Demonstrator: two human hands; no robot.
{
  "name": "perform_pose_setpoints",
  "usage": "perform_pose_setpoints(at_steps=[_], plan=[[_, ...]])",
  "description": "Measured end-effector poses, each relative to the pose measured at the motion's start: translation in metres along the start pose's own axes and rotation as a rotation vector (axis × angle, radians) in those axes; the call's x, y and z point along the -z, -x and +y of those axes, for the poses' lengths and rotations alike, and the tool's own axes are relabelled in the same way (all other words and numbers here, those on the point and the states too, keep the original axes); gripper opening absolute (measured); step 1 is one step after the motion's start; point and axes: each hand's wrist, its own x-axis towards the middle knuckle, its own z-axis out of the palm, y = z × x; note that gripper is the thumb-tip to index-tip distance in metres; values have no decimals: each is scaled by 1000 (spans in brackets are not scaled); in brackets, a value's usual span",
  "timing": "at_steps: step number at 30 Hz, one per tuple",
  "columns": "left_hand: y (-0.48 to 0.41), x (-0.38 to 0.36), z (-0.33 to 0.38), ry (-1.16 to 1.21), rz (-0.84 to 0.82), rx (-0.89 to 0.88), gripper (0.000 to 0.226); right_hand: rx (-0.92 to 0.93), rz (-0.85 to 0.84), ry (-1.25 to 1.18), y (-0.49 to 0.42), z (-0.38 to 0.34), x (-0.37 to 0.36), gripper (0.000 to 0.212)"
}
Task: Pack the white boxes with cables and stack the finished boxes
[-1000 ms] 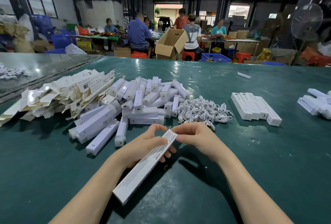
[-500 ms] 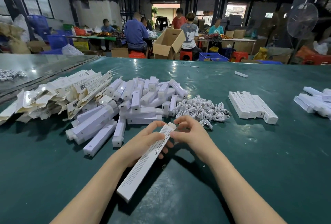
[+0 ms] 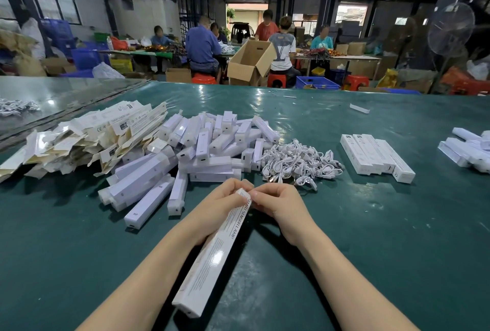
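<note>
A long white printed box (image 3: pixel 214 254) slants from my lap edge up to the table's middle. My left hand (image 3: pixel 217 206) grips its upper part from the left. My right hand (image 3: pixel 278 203) pinches the box's far end with fingertips at the flap. Behind my hands lies a heap of white coiled cables (image 3: pixel 299 163). To their left is a pile of white lamp units (image 3: pixel 201 145). A row of closed white boxes (image 3: pixel 376 155) lies flat on the right.
Flattened unfolded cartons (image 3: pixel 79 137) are heaped at the left on the green table (image 3: pixel 397 251). More white boxes (image 3: pixel 469 150) sit at the far right edge. People work at tables beyond, around an open cardboard carton (image 3: pixel 249 63).
Both hands drew closer together at the box's far end. The right hand's fingers moved onto the end flap, and the box tilted a bit more upright toward me.
</note>
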Motion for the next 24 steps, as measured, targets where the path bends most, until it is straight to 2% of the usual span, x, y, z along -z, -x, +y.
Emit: perform_pose_setpoints(at_steps=[4, 8, 13, 18, 21, 24], plan=[[0, 0, 3, -64, 44, -44, 9, 36, 81, 6, 0, 0, -2, 24], [0, 2, 4, -71, 184, -60, 19, 7, 158, -20, 0, -1, -7, 22], [2, 3, 3, -26, 163, -45, 16, -7, 106, -191, -1, -1, -5, 21], [-2, 7, 0, 72, 268, 12, 26, 14, 161, -269, -2, -3, -4, 18], [-2, 6, -1, 65, 279, 7, 25, -28, 164, -235, -2, -4, -4, 15], [-4, 3, -2, 37, 246, -12, 21, -99, 189, -225, -2, -5, -4, 23]])
